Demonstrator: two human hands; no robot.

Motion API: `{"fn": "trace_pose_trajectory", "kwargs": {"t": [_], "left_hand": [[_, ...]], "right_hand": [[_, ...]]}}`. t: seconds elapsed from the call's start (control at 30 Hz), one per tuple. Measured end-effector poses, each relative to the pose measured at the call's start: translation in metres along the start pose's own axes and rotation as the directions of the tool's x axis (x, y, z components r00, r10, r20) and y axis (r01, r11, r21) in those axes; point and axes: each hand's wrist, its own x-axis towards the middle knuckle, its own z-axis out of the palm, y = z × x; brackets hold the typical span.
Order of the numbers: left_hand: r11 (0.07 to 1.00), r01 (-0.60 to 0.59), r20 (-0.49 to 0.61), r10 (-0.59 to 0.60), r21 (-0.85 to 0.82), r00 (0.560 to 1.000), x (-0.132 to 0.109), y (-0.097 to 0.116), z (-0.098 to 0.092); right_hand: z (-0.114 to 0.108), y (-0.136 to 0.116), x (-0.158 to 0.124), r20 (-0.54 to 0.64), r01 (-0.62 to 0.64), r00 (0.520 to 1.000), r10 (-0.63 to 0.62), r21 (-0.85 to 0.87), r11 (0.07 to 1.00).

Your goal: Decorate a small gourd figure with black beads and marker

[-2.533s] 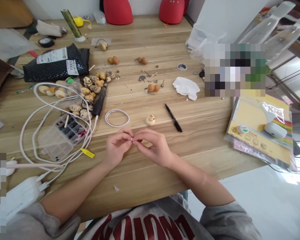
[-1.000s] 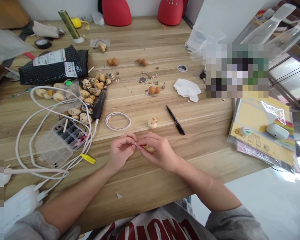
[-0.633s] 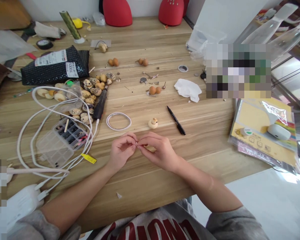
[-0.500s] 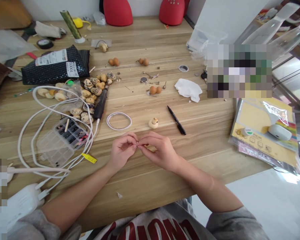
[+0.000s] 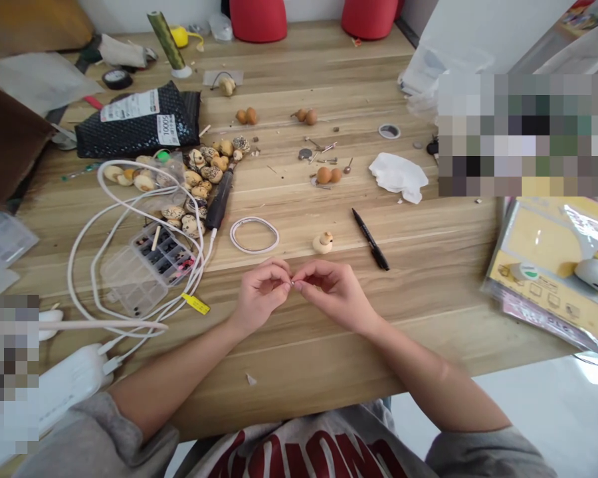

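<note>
On the white sticker (image 5: pixel 168 130) of the black padded bag (image 5: pixel 179 113), big printed numbers, maybe 5000 and a letter. Next to it, a longer white label (image 5: pixel 129 106) with tiny print, too small to read. On the front of the shirt (image 5: pixel 359 425), big red letters (image 5: pixel 299 458), upside down and cut off, so no clear word.

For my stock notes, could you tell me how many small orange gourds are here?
6: one pair toward the far side of the wooden table, a second pair to its right, and a third pair nearer, among metal bits. More may hide in the patterned gourd pile.
</note>
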Motion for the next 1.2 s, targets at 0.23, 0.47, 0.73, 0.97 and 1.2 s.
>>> {"fn": "trace_pose_trajectory", "kwargs": {"t": [0.23,0.47,0.73,0.97,1.2], "left_hand": [[0.999,0.02,-0.011,-0.02,-0.028,1.0,0.0,0.0021,0.0016],[0.998,0.064,-0.028,-0.065,-0.029,0.998,0.0011,0.0053,0.0026],[0.998,0.064,-0.008,-0.064,0.021,0.998,0.0027,0.0056,0.0015],[0.998,0.057,-0.012,-0.057,0.014,0.998,0.0031,0.005,0.0019],[0.997,0.079,-0.011,-0.078,0.016,0.997,0.0029,0.0045,0.0016]], "right_hand": [[-0.0024,0.0022,0.0024,0.033,-0.062,0.998,0.058,0.142,0.988],[-0.0049,0.0011,0.0014,0.007,0.172,0.985,-0.175,-0.224,0.959],[-0.008,0.0052,0.0011,0.173,0.506,0.853,-0.493,-0.508,0.697],[-0.0064,0.0043,0.0015,0.162,0.493,0.86,-0.484,-0.507,0.707],[-0.0045,0.0041,0.0011,0.108,0.405,0.91,-0.401,-0.45,0.796]]}}
